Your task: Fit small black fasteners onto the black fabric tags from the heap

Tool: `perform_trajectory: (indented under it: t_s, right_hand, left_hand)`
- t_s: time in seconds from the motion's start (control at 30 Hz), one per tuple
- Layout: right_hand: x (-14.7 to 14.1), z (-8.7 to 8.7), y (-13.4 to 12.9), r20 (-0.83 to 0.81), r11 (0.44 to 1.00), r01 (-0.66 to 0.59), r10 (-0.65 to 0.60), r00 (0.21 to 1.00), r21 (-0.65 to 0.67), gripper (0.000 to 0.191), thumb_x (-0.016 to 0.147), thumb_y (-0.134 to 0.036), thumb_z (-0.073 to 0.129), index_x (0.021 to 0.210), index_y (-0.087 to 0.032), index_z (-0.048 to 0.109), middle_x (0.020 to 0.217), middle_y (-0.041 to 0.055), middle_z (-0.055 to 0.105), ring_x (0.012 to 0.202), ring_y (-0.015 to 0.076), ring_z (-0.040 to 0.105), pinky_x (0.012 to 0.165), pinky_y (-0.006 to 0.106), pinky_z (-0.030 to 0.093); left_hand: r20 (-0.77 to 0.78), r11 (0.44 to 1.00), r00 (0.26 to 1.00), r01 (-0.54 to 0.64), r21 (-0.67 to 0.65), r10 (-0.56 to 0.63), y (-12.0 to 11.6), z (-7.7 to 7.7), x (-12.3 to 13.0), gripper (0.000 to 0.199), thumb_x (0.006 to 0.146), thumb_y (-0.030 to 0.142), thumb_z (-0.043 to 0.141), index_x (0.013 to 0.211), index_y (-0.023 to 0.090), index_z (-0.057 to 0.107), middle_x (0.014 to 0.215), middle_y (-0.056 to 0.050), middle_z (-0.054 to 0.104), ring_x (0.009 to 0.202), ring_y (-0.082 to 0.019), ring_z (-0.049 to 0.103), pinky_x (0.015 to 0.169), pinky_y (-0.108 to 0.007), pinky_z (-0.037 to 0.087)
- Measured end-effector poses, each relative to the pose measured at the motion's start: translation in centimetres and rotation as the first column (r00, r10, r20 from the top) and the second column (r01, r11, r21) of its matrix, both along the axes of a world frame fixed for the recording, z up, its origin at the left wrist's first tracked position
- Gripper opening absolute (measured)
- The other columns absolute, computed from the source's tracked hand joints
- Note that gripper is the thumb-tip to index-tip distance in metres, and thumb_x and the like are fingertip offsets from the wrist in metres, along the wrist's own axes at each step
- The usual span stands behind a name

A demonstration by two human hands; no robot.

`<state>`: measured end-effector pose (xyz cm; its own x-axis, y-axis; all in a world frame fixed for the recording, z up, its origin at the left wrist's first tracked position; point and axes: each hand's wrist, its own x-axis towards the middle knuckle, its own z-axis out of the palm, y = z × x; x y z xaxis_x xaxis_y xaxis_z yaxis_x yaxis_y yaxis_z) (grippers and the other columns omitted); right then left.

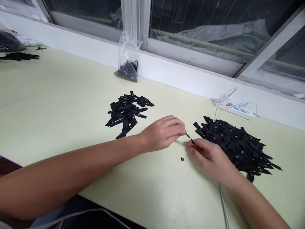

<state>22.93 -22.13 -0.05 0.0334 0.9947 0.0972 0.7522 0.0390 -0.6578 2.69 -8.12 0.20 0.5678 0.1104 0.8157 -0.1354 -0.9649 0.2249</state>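
Observation:
A short black fabric strip [190,139] is stretched between my two hands over the table. My left hand [164,133] pinches its upper end, fingers pressed together. The lower end sits between the thumb and fingers of my right hand [209,157]. Just below the strip, a small black ring [182,159] lies flat on the tabletop. Beyond my left hand is a loose pile of black strips [126,109], some with small white marks. A larger heap of black strips [235,143] lies right beside my right hand, partly hidden by it.
Against the white ledge stands a clear plastic bag [128,68] with small dark pieces inside. A white power strip [235,109] with plugged cables lies behind the large heap. One white cable [223,203] runs under my right forearm. More black strips [20,56] lie far left.

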Motion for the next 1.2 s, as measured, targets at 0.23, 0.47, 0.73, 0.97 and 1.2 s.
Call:
perform_trajectory:
  t_s: [0.23,0.47,0.73,0.97,1.2]
  right_hand:
    - [-1.6,1.1,-0.4,0.037,0.982,-0.158,0.163,0.986,-0.100,0.008,0.094,-0.024,0.064,0.096,-0.027,0.070,0.094,0.0023,0.069,0.090,0.0210,0.062,0.078,0.035,0.051]
    - [-2.7,1.9,-0.5,0.208,0.978,-0.176,0.196,0.958,-0.110,0.018,0.094,-0.007,0.055,0.088,-0.022,0.060,0.089,0.0021,0.064,0.089,0.0203,0.060,0.079,0.035,0.048]
    - [-3.9,1.5,-1.0,0.360,0.983,-0.186,0.172,0.917,0.005,0.020,0.092,-0.002,0.050,0.086,-0.021,0.054,0.082,0.0030,0.063,0.075,0.0190,0.058,0.065,0.032,0.046]
    - [-3.7,2.0,-1.0,0.101,0.897,0.009,-0.059,0.993,0.442,0.007,0.098,-0.019,0.060,0.099,-0.026,0.059,0.088,0.0017,0.070,0.073,0.0160,0.063,0.068,0.031,0.052]
    - [-2.9,0.9,-0.2,-0.097,0.905,0.135,-0.104,0.990,0.404,0.006,0.095,-0.022,0.064,0.098,-0.026,0.060,0.091,0.0020,0.072,0.081,0.0172,0.069,0.075,0.033,0.057]
  left_hand:
    - [0.035,0.988,0.993,-0.108,-0.109,0.113,0.8,0.5,-0.3,0.014,0.096,0.007,0.057,0.091,0.017,0.066,0.092,-0.006,0.071,0.090,-0.016,0.066,0.083,-0.029,0.056]
    - [0.003,0.981,0.990,-0.139,-0.138,0.141,0.8,0.3,0.0,0.012,0.094,0.007,0.058,0.091,0.017,0.065,0.090,-0.004,0.071,0.090,-0.016,0.066,0.084,-0.030,0.054]
    - [-0.041,0.983,0.985,-0.168,-0.080,0.165,1.0,0.2,0.0,0.015,0.096,0.009,0.053,0.090,0.018,0.064,0.091,-0.004,0.071,0.090,-0.017,0.065,0.083,-0.031,0.053]
    - [-0.203,0.988,0.977,-0.096,-0.121,0.071,0.6,0.0,0.0,0.016,0.094,0.010,0.052,0.091,0.018,0.065,0.092,-0.004,0.071,0.090,-0.018,0.064,0.085,-0.031,0.050]
    - [-0.240,0.942,0.959,0.068,-0.328,-0.153,-1.7,-0.5,0.4,0.015,0.092,0.011,0.056,0.091,0.020,0.068,0.091,-0.001,0.072,0.087,-0.014,0.064,0.081,-0.027,0.051]
